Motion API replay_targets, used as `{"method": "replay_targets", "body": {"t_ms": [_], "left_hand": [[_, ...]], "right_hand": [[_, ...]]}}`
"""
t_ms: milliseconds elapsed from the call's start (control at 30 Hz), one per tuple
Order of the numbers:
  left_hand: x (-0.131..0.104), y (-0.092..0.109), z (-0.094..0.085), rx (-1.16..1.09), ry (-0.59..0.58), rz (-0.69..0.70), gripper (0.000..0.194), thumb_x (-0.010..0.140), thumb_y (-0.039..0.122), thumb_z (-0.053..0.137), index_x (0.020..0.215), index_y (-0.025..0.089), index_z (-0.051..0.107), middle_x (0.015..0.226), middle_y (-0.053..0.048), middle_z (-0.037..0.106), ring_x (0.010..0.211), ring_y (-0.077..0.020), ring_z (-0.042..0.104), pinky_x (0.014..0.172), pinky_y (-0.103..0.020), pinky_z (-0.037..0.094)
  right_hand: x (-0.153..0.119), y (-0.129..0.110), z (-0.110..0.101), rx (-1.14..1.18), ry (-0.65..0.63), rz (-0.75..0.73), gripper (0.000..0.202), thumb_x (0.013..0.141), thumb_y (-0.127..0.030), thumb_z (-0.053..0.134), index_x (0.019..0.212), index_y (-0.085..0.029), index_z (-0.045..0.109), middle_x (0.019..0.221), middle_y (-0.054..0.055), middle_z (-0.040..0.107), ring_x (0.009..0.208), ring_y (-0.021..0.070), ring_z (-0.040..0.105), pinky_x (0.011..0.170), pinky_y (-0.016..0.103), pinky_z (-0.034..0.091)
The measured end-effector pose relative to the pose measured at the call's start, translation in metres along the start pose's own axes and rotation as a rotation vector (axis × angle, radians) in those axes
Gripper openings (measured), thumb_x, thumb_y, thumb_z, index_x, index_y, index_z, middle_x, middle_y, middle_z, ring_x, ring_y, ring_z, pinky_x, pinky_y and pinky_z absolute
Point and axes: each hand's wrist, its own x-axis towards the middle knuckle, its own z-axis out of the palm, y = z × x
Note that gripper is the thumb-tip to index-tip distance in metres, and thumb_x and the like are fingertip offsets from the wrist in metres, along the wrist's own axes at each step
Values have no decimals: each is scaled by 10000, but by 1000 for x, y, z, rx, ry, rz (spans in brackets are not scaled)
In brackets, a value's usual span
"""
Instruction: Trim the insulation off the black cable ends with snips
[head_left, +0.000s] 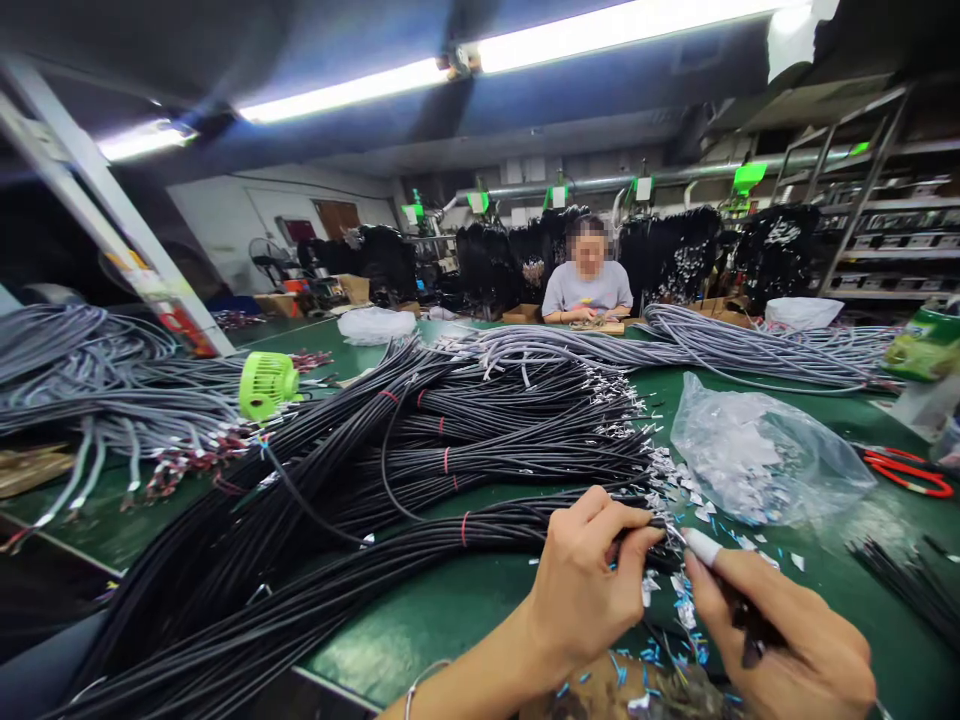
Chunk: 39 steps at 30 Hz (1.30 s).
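Apparently a cable is being stripped, pinched near its end by the left hand above the table, a tool gripped by the right hand; careful trimming seems needed next.

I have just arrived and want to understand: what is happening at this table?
The left hand pinches a black cable near its end. The right hand holds a dark tool close to it. Red-banded black bundles lie on the green table, with scraps near the hands. Another person is across the table.
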Motion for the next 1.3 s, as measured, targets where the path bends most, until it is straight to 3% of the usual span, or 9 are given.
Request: {"method": "replay_targets", "body": {"t_ms": [100,233,533,633,733,833,900,1000,1300], "left_hand": [[-1,-3,1,36,-45,16,120,810,97,558,797,114,676,652,-34,560,522,-104,476,477,-225,331],[0,-5,1,63,-126,100,201,858,98,464,762,119,640,679,-52,596,604,-137,519,543,-249,349],[8,-1,-3,-89,-151,-159,343,899,148,435,571,138,535,534,4,560,505,-84,479,526,-205,331],[8,-2,-2,-108,-116,-173,341,897,164,449,579,133,567,536,0,574,503,-84,484,525,-204,335],[6,-1,-2,-129,-53,-160,303,889,178,475,626,126,615,557,-10,597,505,-88,492,521,-206,346],[5,0,-2,-123,-4,-130,256,874,175,503,668,117,643,577,-22,613,511,-96,499,519,-211,356],[4,0,-2,-117,21,-100,219,861,158,519,694,111,652,586,-28,617,508,-97,499,511,-212,360],[3,1,-2,-108,33,-40,164,840,136,547,724,107,659,588,-28,620,491,-93,497,486,-209,353],[1,1,1,-58,60,49,102,813,110,582,746,106,659,597,-35,636,482,-99,506,463,-215,360]], "right_hand": [[-4,8,0,-96,-11,-143,194,711,-65,701,858,-187,668,657,28,702,554,165,658,597,277,506],[1,16,-4,-147,-148,-304,199,816,-89,598,1004,-136,643,795,93,730,638,178,695,603,259,506],[-10,5,1,-64,-39,-140,270,727,-86,675,949,-240,672,685,13,727,542,175,681,586,285,528],[-10,8,3,-26,-102,-69,242,748,-131,667,971,-225,661,697,20,726,536,163,678,560,257,539],[-7,15,5,-4,-237,131,342,791,-302,636,1114,-191,619,730,23,722,553,157,686,518,217,554],[-4,18,6,-22,-287,282,397,830,-413,562,1137,-168,619,913,74,732,765,204,717,636,256,587],[-2,17,7,3,-292,282,331,848,-405,539,1042,-171,670,991,92,722,866,221,704,717,283,583],[1,15,6,75,-298,224,251,847,-357,558,945,-186,713,944,76,736,835,199,710,732,256,580],[2,17,3,148,-318,222,218,817,-306,609,934,-179,743,916,81,746,806,193,716,716,226,582]]}}
